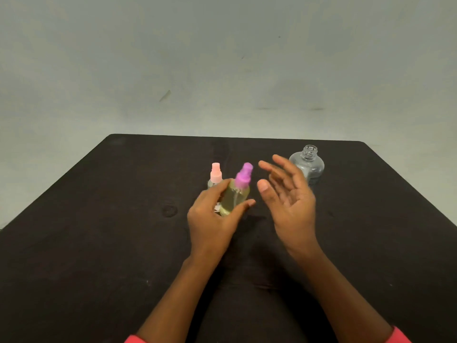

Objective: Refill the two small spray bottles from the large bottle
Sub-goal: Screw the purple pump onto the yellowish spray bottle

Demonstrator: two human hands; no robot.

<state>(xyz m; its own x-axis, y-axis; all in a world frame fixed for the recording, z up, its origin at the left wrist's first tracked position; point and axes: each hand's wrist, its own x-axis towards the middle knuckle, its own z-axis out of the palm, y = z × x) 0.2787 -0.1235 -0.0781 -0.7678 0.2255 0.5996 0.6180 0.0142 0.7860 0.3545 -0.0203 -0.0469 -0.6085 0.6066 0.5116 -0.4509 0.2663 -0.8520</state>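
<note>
- The left hand [212, 219] grips a small clear spray bottle with a magenta pump cap [236, 194]. The thumb lies along its right side and the fingers curl round its left, so much of the lower body is covered.
- This bottle is held over the middle of the black table [99, 219] and tilts with its cap leaning up and to the right. The liquid inside looks pale yellow. Its outline is smeared by blur, so the fill level is hard to read.
- The right hand [289, 201] holds nothing. Its palm is turned towards the bottle, the fingers are spread and nearly straight, and it is just beside the magenta cap without touching it.
- A second small clear spray bottle with a pale pink cap [216, 174] stands upright just behind the left hand. Only its cap and shoulder show, with the rest hidden by the fingers.
- A large clear plastic bottle with a round shoulder and an open threaded neck [310, 164] stands at the far right of the table. The right hand's fingertips overlap its left edge. It seems nearly empty, though through the clear wall I cannot be sure.
- Red sleeve cuffs [133, 339] are cut off by the bottom edge.
- A grey wall [222, 58] rises behind the table.
</note>
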